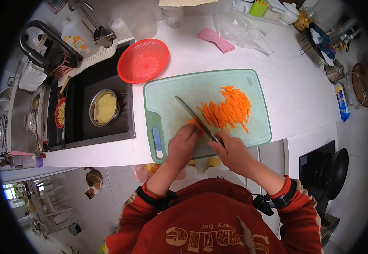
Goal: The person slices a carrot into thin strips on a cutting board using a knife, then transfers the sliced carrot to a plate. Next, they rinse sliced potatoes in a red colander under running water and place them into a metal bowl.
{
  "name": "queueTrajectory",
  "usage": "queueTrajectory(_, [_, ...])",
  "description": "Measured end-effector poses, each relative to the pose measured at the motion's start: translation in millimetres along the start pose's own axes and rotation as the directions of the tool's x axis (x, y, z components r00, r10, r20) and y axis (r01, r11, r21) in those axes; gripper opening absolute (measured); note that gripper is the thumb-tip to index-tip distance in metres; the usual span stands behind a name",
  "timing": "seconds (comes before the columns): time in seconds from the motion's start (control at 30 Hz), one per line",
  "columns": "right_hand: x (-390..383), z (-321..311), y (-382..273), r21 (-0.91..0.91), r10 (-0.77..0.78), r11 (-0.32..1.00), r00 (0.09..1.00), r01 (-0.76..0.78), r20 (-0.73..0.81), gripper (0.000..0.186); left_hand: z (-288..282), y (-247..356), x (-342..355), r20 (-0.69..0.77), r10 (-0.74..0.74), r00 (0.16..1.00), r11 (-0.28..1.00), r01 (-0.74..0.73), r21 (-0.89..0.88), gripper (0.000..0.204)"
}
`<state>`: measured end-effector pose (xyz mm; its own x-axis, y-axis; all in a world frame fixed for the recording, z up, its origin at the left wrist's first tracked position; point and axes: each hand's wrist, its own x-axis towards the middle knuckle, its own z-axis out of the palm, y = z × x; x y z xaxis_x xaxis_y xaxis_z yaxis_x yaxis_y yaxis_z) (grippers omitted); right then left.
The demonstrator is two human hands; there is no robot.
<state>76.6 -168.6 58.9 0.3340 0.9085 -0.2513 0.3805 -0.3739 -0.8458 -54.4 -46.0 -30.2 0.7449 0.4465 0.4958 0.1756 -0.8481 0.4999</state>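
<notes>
On the pale green cutting board [167, 91] my right hand [231, 152] grips a kitchen knife [192, 113] by its handle, the blade pointing away and to the left. Pressed against the blade's left side is a piece of carrot [195, 123], which my left hand [184, 142] pins down with bent fingers. Part of the carrot is hidden under those fingers. Right of the blade lies a loose heap of carrot strips [230, 109], cut thin and bright orange.
A red plastic colander [143, 61] stands behind the board, overlapping the sink's edge. The dark sink [80, 91] holds a metal bowl [95, 112] with pale yellow slices. A pink cloth [216, 39] and a clear plastic bag [239, 25] lie farther back. A cat [94, 183] is on the floor at left.
</notes>
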Motion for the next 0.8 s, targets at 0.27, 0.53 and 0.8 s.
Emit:
queueTrajectory(0.27, [-12, -11, -22, -0.035, 0.154, 0.988, 0.981, -0.151, 0.122, 0.033, -5, -1, -1, 0.039, 0.015, 0.999, 0.999, -0.013, -0.043, 0.025])
queueTrajectory(0.53, [7, 12, 0, -0.002, 0.029, 1.000, 0.999, -0.029, 0.032, 0.036, -3, -6, -4, 0.053, 0.012, 0.999, 0.999, -0.010, -0.044, 0.022])
queueTrajectory(0.8, [3, -2, 0, 0.003, 0.013, 1.000, 1.000, -0.013, 0.022, 0.036, -1, -5, -3, 0.008, 0.047, 0.999, 0.999, -0.047, 0.011, 0.024])
